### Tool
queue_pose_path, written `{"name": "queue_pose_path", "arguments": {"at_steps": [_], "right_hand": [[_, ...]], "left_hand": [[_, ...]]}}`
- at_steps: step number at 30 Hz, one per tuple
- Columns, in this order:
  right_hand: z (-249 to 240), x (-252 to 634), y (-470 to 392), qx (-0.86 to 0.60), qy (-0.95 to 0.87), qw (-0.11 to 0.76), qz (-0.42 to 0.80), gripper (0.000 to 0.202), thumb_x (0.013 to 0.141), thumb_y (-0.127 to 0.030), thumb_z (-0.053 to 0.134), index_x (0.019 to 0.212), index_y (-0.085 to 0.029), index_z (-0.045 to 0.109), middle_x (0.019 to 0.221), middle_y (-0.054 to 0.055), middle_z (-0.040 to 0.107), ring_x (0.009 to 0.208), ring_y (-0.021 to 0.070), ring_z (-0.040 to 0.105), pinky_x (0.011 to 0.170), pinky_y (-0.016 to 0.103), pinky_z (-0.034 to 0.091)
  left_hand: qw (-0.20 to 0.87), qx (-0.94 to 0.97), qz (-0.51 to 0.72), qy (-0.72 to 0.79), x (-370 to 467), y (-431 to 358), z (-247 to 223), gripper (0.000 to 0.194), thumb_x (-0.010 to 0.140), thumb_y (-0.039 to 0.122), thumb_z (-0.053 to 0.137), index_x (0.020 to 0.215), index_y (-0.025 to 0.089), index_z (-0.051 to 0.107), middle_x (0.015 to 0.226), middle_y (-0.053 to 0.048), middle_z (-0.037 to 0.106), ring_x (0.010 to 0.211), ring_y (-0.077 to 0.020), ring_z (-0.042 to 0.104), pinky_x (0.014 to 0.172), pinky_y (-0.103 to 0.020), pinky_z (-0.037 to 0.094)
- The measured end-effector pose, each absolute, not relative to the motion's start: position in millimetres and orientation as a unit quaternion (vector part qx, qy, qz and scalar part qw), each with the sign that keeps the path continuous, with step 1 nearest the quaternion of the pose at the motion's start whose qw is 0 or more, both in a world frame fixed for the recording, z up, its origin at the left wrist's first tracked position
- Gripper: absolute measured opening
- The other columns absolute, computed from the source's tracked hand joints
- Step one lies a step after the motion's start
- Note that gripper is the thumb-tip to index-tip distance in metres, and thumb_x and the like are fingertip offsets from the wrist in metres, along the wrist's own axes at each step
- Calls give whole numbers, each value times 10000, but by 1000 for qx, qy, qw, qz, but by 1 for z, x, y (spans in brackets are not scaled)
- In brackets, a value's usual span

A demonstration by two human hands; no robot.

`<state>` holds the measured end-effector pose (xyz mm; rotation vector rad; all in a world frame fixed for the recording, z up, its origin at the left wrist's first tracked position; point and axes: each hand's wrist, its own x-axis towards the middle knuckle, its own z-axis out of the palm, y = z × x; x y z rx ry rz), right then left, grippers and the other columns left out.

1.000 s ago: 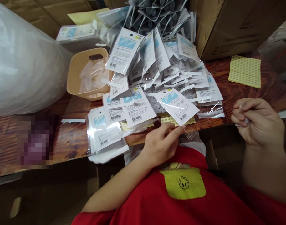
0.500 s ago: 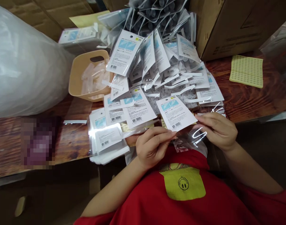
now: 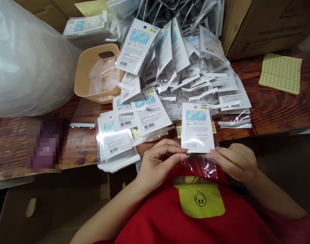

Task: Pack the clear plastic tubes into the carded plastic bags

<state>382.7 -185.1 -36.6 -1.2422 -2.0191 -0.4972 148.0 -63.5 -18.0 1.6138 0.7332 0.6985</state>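
A clear plastic bag with a white printed card (image 3: 197, 130) inside hangs between my two hands, over the table's front edge. My left hand (image 3: 158, 161) pinches its lower left side, thumb below and fingers above. On the lower right side, my right hand (image 3: 235, 159) grips it with fingertips closed. The card faces up, nearly upright to my view, with its hole at the top. Below the card, the bag's clear end (image 3: 202, 166) hangs loose toward my red shirt. Just beyond lies a heap of similar carded bags (image 3: 152, 113).
A tan basket (image 3: 80, 81) holding translucent pieces stands left of the heap. Stacked carded bags (image 3: 116, 145) lie at the front edge. Yellow sticker sheets (image 3: 281, 73) are at right, before a cardboard box (image 3: 267, 30). A large white plastic sack (image 3: 30, 67) fills the left.
The carded bag has turned from a slant to nearly straight and moved slightly lower. My right hand has come down to its lower right corner; my left hand still pinches the lower left.
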Motion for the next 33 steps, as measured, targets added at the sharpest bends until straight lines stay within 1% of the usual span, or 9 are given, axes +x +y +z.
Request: {"name": "queue_pose_path", "arguments": {"at_steps": [2,4,7,11,15,20,22,27,33], "right_hand": [[-37,380,-187,-505,-760,402,-73,159,938,-108,703,1085,-164,724,949,37,744,709,100,639,607,260,517],[-36,379,-187,-514,-720,464,44,157,950,-103,679,1058,-199,740,945,21,727,786,90,680,675,217,568],[-35,380,-187,-509,-675,517,137,160,924,-81,696,979,-211,771,888,14,719,768,83,690,671,183,577],[-35,384,-191,-537,-641,522,166,184,900,-45,692,919,-209,773,843,9,722,741,90,695,668,183,577],[-44,381,-197,-569,-568,553,217,138,862,-57,747,871,-192,720,862,2,708,806,86,697,733,174,578],[-63,373,-202,-566,-479,599,301,85,892,-140,752,838,-176,698,836,17,661,789,92,660,702,189,549],[-65,369,-202,-572,-461,614,288,108,884,-167,778,811,-174,699,816,19,646,780,95,646,702,196,544],[-59,362,-201,-611,-435,611,253,125,876,-150,790,801,-185,696,835,7,649,795,86,643,724,194,536],[-51,358,-204,-660,-384,592,255,154,887,-228,804,797,-180,689,848,26,651,825,109,650,736,221,558]], "left_hand": [[584,685,301,315,148,-64,-19,93,841,183,855,891,261,863,869,-52,785,813,-155,747,770,-252,633],[590,677,312,310,149,-66,-22,127,832,150,849,874,269,862,836,-43,786,775,-148,742,738,-246,632],[599,666,319,311,151,-68,-25,97,835,157,847,836,254,853,816,-47,787,745,-150,741,712,-251,634],[610,654,325,309,154,-73,-29,64,837,198,853,785,232,840,807,-63,791,737,-157,747,694,-252,635],[633,640,305,312,156,-75,-31,48,804,199,875,800,240,851,825,-68,795,759,-160,748,723,-257,636],[655,607,296,340,160,-77,-34,72,774,196,890,755,250,846,801,-50,786,748,-135,735,726,-220,617],[668,579,305,354,162,-80,-36,81,770,190,887,744,253,843,790,-44,786,729,-126,728,696,-206,608],[692,511,334,386,167,-87,-36,109,748,177,889,695,242,819,745,-33,780,680,-115,720,658,-200,607],[681,504,341,407,173,-90,-33,182,714,190,887,605,202,742,701,-37,755,635,-121,692,628,-235,613]]}}
